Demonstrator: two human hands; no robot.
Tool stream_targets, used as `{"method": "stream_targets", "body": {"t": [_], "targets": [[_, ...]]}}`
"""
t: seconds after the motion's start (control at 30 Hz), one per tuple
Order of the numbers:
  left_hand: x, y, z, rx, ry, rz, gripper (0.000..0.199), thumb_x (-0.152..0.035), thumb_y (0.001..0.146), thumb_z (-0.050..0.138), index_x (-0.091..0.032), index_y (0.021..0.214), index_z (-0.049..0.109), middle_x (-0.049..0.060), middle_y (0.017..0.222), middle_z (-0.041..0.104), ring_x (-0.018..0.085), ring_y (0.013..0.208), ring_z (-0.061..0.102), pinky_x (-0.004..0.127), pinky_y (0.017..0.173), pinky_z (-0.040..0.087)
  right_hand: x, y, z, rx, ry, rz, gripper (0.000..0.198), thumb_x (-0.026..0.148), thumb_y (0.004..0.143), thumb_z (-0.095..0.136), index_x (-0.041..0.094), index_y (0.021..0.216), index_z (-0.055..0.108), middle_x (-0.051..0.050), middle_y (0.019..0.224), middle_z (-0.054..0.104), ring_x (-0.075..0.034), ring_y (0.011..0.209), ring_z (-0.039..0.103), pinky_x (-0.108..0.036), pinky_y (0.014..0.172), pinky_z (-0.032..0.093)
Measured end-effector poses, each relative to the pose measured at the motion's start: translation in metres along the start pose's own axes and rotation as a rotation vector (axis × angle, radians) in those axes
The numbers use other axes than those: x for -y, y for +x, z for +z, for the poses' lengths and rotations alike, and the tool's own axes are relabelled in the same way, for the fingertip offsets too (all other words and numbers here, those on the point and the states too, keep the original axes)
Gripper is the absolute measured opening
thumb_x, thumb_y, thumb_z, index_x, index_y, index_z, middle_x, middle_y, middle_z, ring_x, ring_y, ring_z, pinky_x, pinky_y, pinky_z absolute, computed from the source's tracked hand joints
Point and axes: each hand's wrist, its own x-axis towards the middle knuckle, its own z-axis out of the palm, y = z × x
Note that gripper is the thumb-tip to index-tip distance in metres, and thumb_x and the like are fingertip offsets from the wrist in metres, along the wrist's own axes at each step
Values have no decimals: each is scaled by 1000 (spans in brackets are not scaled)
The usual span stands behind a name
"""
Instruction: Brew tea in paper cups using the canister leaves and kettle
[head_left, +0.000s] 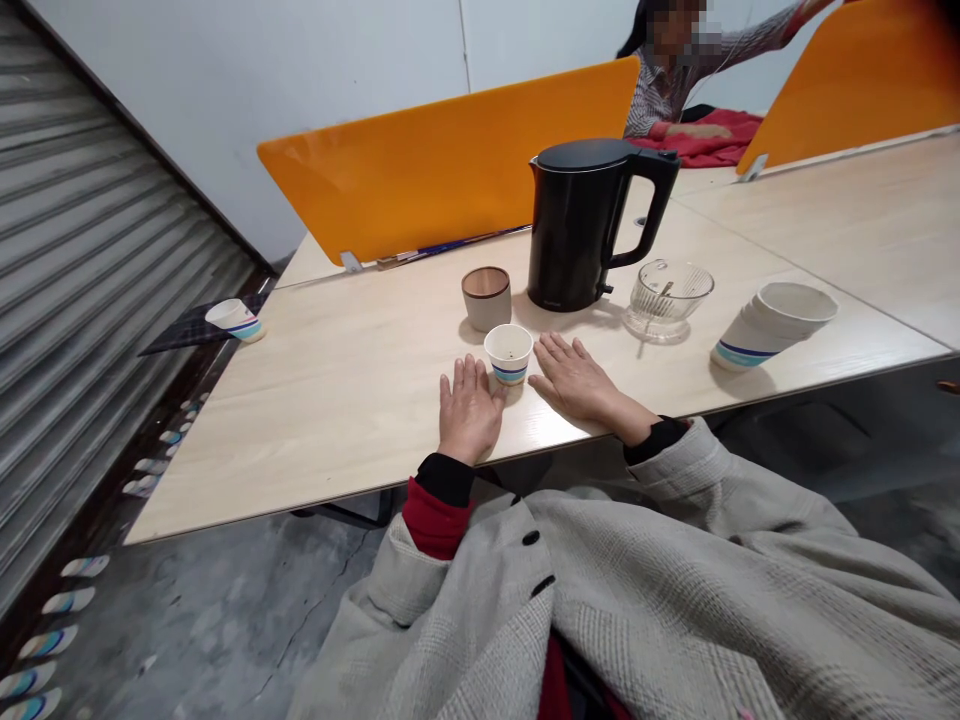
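Observation:
My left hand (472,412) lies flat on the table, fingers stretched out, just left of a small paper cup (510,358). On the cup's other side my right hand (574,378) rests palm down with its fingers extended. The cup stands upright, white with blue bands, and a few dark bits show inside it. Behind it sits a grey cup with a brown inside (487,304). A black electric kettle (574,230) stands beyond, its handle turned right. To its right is a ribbed glass bowl (663,300) with something thin and brown in it.
A stack of paper cups (772,325) stands at the table's (300,420) right front. Another paper cup (235,318) is at the far left edge. Orange dividers (450,160) line the back, with a person (667,90) behind. Several slippers (52,640) line the floor along the shutter.

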Motion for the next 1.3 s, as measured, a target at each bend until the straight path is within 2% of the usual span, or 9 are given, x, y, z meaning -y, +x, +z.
{"method": "stream_targets", "body": {"t": [0.53, 1.3], "targets": [[0, -2, -1, 10, -1, 10, 70, -47, 114, 32, -6, 171, 33, 20, 182, 22, 35, 172, 18, 61, 139, 17, 1, -4, 5, -31, -8, -7, 77, 51, 109, 33, 3, 171, 37, -22, 180, 27, -36, 170, 21, -61, 138, 19], [-2, -4, -3, 52, 73, 5, 69, -45, 115, 35, -4, 171, 34, 18, 182, 19, 35, 172, 18, 60, 140, 21, 2, -7, 1, 31, -26, 29, 76, 49, 110, 36, 7, 173, 33, -18, 182, 24, -33, 171, 18, -58, 140, 17]]}}
